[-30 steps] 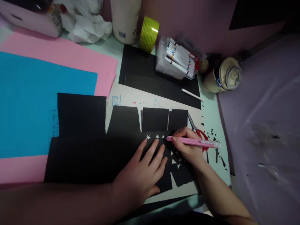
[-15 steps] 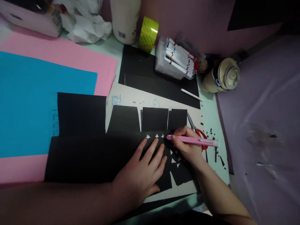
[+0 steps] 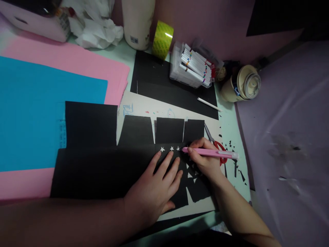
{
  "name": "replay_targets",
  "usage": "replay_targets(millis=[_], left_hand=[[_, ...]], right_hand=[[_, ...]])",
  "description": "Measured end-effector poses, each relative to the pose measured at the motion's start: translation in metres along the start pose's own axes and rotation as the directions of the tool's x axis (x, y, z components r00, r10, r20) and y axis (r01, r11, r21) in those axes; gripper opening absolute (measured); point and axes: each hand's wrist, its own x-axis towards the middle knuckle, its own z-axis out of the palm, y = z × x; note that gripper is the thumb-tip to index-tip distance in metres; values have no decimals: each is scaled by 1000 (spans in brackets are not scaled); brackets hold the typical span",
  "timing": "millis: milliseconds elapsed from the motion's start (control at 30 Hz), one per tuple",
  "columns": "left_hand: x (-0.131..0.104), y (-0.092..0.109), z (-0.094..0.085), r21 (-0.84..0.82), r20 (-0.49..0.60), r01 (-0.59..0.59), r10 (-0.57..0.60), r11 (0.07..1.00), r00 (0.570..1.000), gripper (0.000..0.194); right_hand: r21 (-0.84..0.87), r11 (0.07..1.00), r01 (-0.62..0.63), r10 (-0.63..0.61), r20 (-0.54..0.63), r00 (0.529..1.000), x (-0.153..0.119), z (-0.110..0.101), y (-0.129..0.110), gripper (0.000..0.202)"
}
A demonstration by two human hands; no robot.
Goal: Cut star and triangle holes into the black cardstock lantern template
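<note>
A sheet of black paper (image 3: pixel 97 171) with slits and flaps along its far edge lies in front of me. Small star-shaped and triangular holes are cut through it. My left hand (image 3: pixel 151 188) lies flat on the sheet, fingers spread, fingertips just below the row of stars (image 3: pixel 172 148). My right hand (image 3: pixel 207 164) grips a slim pink craft knife (image 3: pixel 210 153) like a pen. Its tip meets the paper just right of the last star; the blade itself is too small to make out. Scissors (image 3: pixel 220 151) with red handles lie partly hidden behind my right hand.
Black scraps (image 3: pixel 241 176) are scattered at the right. Farther back stand a box of white markers (image 3: pixel 191 67), a yellow tape roll (image 3: pixel 162 39) and a lidded cup (image 3: pixel 240 84). Blue paper (image 3: pixel 31 120) and pink paper (image 3: pixel 117 72) lie at the left.
The whole view has shifted very slightly. Both hands and the craft knife keep nearly the same place on the black paper.
</note>
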Motion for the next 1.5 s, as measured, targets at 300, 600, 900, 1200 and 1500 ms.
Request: replay_targets(millis=[300,600,900,1200,1500], left_hand=[[0,-1,-1,-2,-7,1,-2,1000,1000,71],[0,0,-1,-3,-12,-2,2,1000,1000,72],[0,-3,-3,-5,4,-21,21,1000,1000,72],[1,-2,-2,17,64,-26,25,1000,998,72],[21,-14,-39,-157,196,78,-47,984,979,48]], right_hand=[[72,997,1,2,-29,1000,-1,-1,1,21],[43,999,17,-17,0,1000,0,0,-1,18],[82,996,34,-28,-68,997,0,1,6,22],[165,986,21,10,-189,982,3,3,11,21],[289,957,41,8,-169,986,6,5,4,25]])
